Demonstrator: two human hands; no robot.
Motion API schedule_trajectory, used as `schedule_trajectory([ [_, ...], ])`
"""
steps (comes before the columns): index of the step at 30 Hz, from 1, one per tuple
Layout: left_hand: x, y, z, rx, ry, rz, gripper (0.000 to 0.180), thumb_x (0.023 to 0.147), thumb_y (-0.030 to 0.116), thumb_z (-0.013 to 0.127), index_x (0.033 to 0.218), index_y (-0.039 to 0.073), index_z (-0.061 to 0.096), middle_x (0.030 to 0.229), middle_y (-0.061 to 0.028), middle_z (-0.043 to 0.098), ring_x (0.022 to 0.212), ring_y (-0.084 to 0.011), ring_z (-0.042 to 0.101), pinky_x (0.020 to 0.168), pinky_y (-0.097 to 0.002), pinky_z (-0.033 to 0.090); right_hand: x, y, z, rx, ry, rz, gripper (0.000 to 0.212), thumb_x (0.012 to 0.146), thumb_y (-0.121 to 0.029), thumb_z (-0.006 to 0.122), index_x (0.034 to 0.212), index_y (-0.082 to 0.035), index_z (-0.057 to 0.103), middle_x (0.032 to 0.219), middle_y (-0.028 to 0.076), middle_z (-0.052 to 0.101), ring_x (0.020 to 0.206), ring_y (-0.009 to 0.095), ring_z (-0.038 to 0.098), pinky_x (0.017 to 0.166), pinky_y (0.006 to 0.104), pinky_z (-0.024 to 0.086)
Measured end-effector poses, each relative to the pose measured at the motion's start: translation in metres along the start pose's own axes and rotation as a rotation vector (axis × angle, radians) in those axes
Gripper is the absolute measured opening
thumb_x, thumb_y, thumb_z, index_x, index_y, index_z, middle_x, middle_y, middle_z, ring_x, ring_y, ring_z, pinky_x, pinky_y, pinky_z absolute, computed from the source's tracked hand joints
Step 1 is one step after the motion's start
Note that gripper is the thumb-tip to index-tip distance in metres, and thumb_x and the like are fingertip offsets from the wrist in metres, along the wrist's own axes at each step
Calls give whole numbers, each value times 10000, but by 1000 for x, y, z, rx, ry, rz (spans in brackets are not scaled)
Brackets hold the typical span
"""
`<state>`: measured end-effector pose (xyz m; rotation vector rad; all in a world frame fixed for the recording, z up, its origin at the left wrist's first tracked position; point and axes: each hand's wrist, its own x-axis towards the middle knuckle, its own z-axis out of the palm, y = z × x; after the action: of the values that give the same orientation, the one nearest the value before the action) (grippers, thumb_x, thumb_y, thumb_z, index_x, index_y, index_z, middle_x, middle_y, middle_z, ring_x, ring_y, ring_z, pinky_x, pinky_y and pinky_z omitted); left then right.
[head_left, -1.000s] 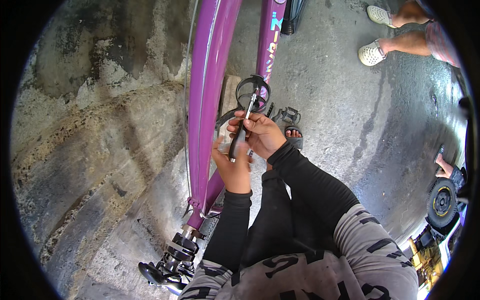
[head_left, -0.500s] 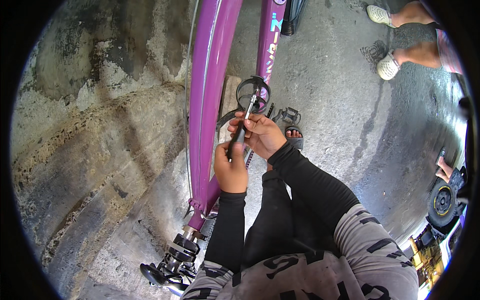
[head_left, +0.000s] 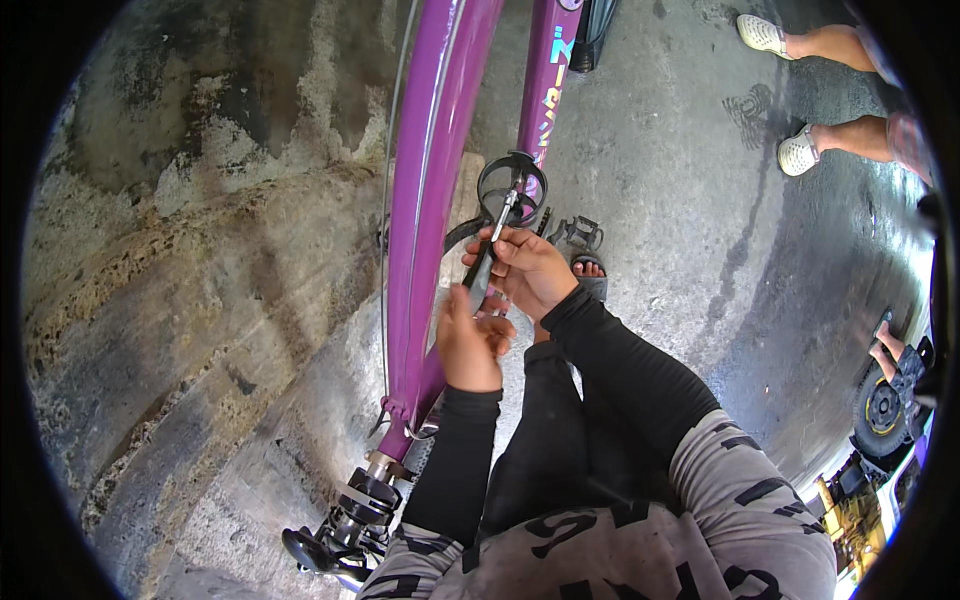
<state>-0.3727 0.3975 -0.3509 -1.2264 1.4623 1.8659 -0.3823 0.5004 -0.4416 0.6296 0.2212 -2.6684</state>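
Note:
A screwdriver with a black handle (head_left: 480, 277) and a silver shaft (head_left: 505, 214) points up into a black bottle cage (head_left: 483, 190). This cage is mounted on the lettered purple frame tube (head_left: 549, 90). My right hand (head_left: 540, 270) is closed around the screwdriver where handle and shaft meet, steadying it with thumb and fingers. Close below, my left hand (head_left: 470, 350) has its fingers loose and apart around the handle's lower end; the thumb lies beside it. Whether the left fingertips touch the handle is hard to see.
A thick purple frame tube (head_left: 432, 160) runs along my left, with a cable beside it. Below are the fork and headset parts (head_left: 365, 500). A pedal (head_left: 580, 233) sits by my sandalled foot (head_left: 589, 268). Another person's legs (head_left: 850, 138) stand far right; a wheel (head_left: 882, 408) is lower right.
My left hand has loosened from the screwdriver handle and its fingers have spread. The frame appears slightly farther right in view. The other person's near foot has shifted.

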Motion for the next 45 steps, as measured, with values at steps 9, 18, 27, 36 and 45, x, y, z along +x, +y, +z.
schedule_trajectory([
  [9, 17, -15, -24, -32, -296, 366, 184, 862, 174, 584, 955, 40, 499, 610, -27, 502, 468, -158, 481, 454, -243, 391, 0, 3, 9, 14, 56, -1, 213, 892, -140, 543, 1065, -18, 524, 1024, 136, 593, 984, 248, 592, 874, 380, 480],
  [18, 8, 6, -17, -339, -181, -251, 206, 915, 251, 493, 939, 47, 471, 625, -73, 527, 443, -128, 471, 403, -224, 337, 3, 1, 2, -9, 45, -22, 224, 884, -149, 557, 1067, -24, 523, 1027, 117, 594, 991, 243, 590, 877, 384, 474],
  [27, 27, -6, -39, -283, -435, -199, 245, 858, 273, 592, 913, 49, 507, 655, -57, 535, 522, -188, 515, 482, -309, 408, 3, 1, 0, 45, 47, -9, 256, 875, -127, 566, 1095, -7, 512, 1027, 133, 598, 977, 254, 596, 857, 394, 486],
  [36, 26, 9, -33, -652, -496, -550, 333, 944, 366, 399, 935, 54, 513, 506, -46, 457, 324, -119, 368, 313, -231, 290, 3, -3, 0, -28, 45, 26, 309, 867, -175, 590, 1123, -22, 508, 1058, 130, 591, 1008, 253, 583, 853, 399, 471],
  [45, 10, 1, -9, 298, -88, 253, 215, 891, 225, 556, 933, 20, 508, 549, -20, 495, 395, -66, 417, 350, -193, 310, 4, -8, -12, 161, 228, -94, 341, 872, -294, 481, 1137, -80, 498, 1071, 144, 584, 1003, 270, 557, 840, 414, 429],
])
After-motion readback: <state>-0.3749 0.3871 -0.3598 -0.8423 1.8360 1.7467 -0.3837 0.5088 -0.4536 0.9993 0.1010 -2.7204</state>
